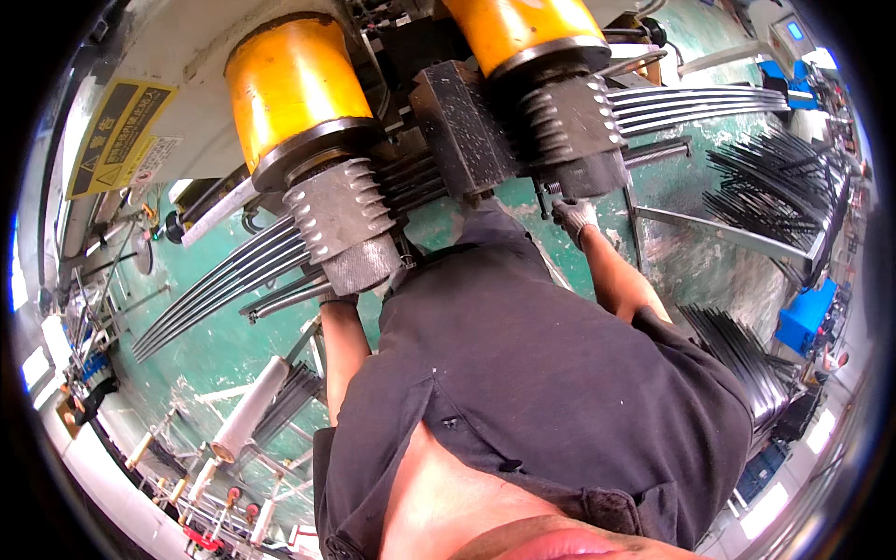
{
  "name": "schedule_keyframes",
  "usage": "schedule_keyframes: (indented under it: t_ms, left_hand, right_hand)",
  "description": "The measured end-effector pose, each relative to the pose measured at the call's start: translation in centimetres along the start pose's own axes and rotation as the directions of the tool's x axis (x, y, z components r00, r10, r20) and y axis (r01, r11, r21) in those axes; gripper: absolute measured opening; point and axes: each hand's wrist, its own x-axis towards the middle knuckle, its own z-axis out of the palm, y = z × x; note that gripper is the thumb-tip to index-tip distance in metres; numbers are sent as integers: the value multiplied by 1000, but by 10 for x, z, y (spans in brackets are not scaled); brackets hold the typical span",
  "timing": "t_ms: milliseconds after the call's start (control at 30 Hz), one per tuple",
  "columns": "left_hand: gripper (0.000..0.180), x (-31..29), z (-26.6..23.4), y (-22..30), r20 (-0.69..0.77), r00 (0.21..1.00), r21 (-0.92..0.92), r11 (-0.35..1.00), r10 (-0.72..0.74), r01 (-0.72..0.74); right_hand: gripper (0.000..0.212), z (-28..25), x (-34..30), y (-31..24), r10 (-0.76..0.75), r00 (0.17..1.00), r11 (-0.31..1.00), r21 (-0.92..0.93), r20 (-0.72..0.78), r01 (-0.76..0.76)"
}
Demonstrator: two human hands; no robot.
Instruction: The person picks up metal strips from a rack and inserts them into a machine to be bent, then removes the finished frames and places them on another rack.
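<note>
Leaf spring stack (233, 275) lies under the press's yellow cylinders (294, 89). Gloved right hand (574, 217) rests below the right ribbed clamp (571, 121), grip indiscernible; left hand (338, 299), below the left clamp, mostly hidden.

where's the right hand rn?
Head view, upper right of centre: the gloved right hand reaches under the right ribbed grey press block, beside the stack of dark curved steel strips.

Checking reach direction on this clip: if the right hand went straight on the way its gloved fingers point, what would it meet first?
The right hand points up at the dark ribbed clamp block under the yellow cylinder; it would likely meet the block's underside first, though depth is unclear.
</note>
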Motion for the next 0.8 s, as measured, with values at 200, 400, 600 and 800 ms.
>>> schedule_keyframes:
  t_ms: [200, 400, 600, 800]
  left_hand:
    - [28, -17, -28, -39, -91, 993, 151, 987, 76, -62]
    - [40, -52, -23, -73, -116, 990, -456, 890, -82, 21]
    - [38, -53, -87, -65, -134, 929, -738, 660, -344, 138]
    - [55, -51, -166, -66, 418, 660, -649, -714, -624, -264]
  right_hand:
    - [24, 18, -73, 59, 47, 996, 996, -77, -74, -53]
    - [32, 50, -148, 97, 64, 987, 991, 127, -150, -45]
    - [36, 66, -201, 60, -81, 978, 972, 202, -191, 120]
    - [29, 86, -195, -16, -360, 911, 840, 355, -201, 410]
